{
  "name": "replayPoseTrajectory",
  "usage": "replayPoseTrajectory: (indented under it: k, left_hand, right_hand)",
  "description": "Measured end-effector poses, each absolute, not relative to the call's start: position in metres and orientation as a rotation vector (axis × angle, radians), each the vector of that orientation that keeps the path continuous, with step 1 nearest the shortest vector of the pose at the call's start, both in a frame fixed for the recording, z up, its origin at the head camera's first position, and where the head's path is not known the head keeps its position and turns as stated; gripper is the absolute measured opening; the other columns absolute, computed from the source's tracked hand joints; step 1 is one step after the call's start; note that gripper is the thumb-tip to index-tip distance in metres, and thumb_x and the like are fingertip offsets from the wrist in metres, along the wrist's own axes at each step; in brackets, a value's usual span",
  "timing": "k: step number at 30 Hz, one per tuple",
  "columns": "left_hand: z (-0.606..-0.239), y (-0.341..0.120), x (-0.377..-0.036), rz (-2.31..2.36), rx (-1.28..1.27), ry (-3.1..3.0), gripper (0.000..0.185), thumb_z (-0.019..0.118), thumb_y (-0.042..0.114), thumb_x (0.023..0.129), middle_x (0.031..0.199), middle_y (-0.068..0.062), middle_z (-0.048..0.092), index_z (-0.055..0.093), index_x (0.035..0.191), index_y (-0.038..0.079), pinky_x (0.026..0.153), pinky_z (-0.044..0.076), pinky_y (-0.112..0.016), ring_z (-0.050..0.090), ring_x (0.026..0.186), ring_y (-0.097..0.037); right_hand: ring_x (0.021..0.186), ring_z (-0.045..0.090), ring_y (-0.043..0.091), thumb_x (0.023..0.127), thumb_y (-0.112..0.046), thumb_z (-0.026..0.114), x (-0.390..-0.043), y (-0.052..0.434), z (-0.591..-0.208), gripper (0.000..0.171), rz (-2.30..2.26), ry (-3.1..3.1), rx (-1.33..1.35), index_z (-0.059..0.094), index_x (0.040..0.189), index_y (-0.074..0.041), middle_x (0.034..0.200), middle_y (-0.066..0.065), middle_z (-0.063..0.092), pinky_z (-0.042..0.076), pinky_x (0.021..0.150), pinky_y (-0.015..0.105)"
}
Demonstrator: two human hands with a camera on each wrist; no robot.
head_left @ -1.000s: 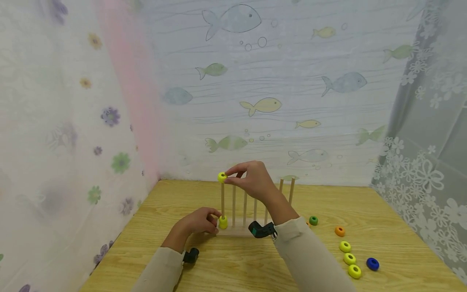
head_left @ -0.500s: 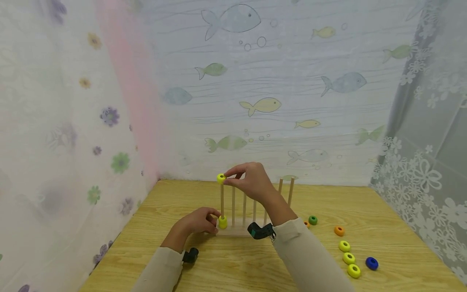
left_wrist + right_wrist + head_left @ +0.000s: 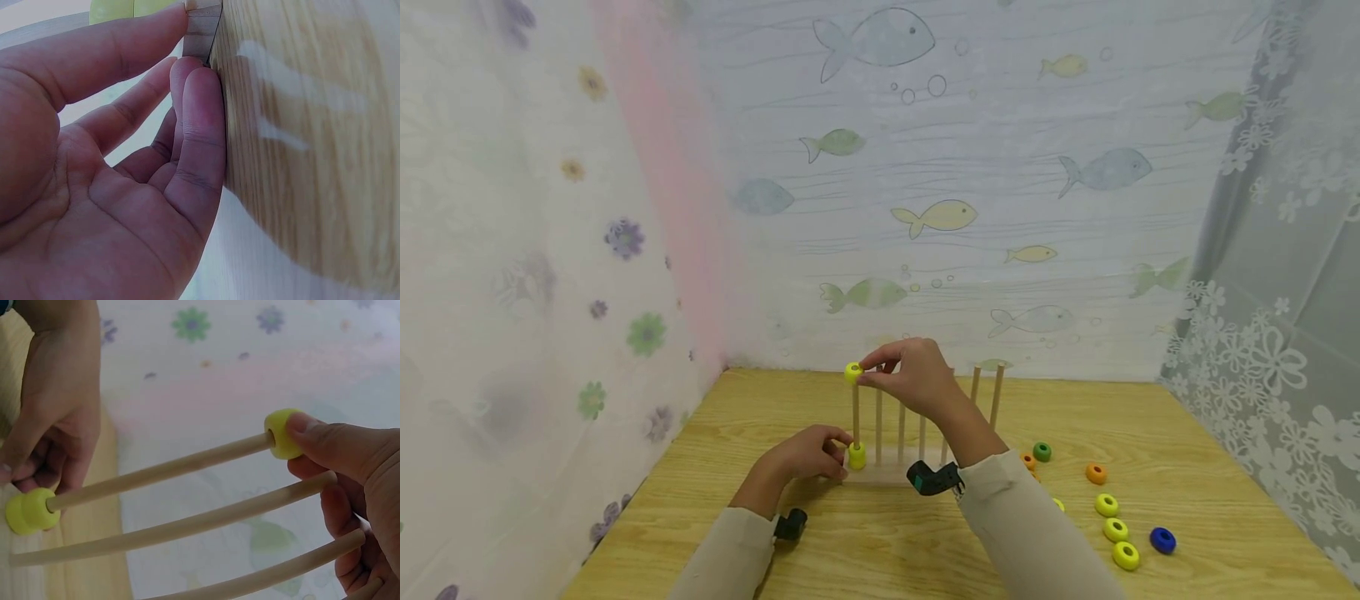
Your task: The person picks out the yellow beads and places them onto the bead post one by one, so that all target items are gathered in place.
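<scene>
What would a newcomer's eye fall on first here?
Probably the bright yellow ring-shaped bead that the right hand pinches at the tip of the leftmost wooden peg. Two matching beads sit at its foot, by the left hand. Then the pale fish-printed sheet behind, and the blue ring-shaped bead rightmost on the table.

- From the head, we look forward and down, farthest from the table [image 3: 850, 554].
- At the left wrist, we look along the left hand [image 3: 115, 203], very near.
- At the right wrist, we face the pegs [image 3: 162, 474] closely, sharing them and the left hand with the head view.
</scene>
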State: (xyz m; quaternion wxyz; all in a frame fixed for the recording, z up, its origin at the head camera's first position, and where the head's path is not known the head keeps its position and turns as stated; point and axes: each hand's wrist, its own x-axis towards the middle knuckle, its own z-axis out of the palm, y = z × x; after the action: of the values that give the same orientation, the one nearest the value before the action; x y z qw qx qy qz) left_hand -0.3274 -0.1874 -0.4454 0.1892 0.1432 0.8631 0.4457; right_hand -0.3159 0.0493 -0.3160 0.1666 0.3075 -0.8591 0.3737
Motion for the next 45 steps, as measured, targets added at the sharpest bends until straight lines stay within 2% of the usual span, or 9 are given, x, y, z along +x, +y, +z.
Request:
replayPoseTrajectory:
  k: [23, 36, 45]
  left_hand:
    - [-0.4472, -0.1879, -0.3286, 1.264, 0.405, 2.428, 0.055, 0.081, 0.003, 0.086, 0.100, -0.010, 0.066, 0.060, 0.136, 0.000, 0.073, 0.053, -0.032, 0.059, 0.083, -0.019]
    - [-0.4496, -0.1893, -0.3297, 1.268, 0.411, 2.419, 0.056, 0.081, 0.003, 0.086, 0.104, -0.011, 0.068, 0.059, 0.138, 0.000, 0.076, 0.054, -0.032, 0.062, 0.086, -0.019]
    - [-0.4502, -0.1892, -0.3308, 1.284, 0.419, 2.407, 0.055, 0.081, 0.003, 0.086, 0.103, -0.011, 0.068, 0.058, 0.136, -0.001, 0.073, 0.054, -0.032, 0.062, 0.084, -0.019]
  right_hand:
    - [0.073, 0.061, 0.008, 0.089, -0.031, 0.084, -0.3169, 0.0508, -0.3185, 0.012, 1.056, -2.438, 0.905, 0.084, 0.098, -0.024, 0.083, -0.012, 0.073, 0.042, 0.052, 0.026]
    - [0.073, 0.061, 0.007, 0.089, -0.032, 0.083, -0.3171, 0.0504, -0.3197, 0.011, 1.057, -2.423, 0.916, 0.084, 0.097, -0.024, 0.083, -0.013, 0.073, 0.042, 0.052, 0.026]
    - [0.075, 0.061, 0.006, 0.090, -0.031, 0.083, -0.3153, 0.0513, -0.3186, 0.011, 1.033, -2.417, 0.903, 0.084, 0.097, -0.022, 0.082, -0.012, 0.073, 0.048, 0.056, 0.027]
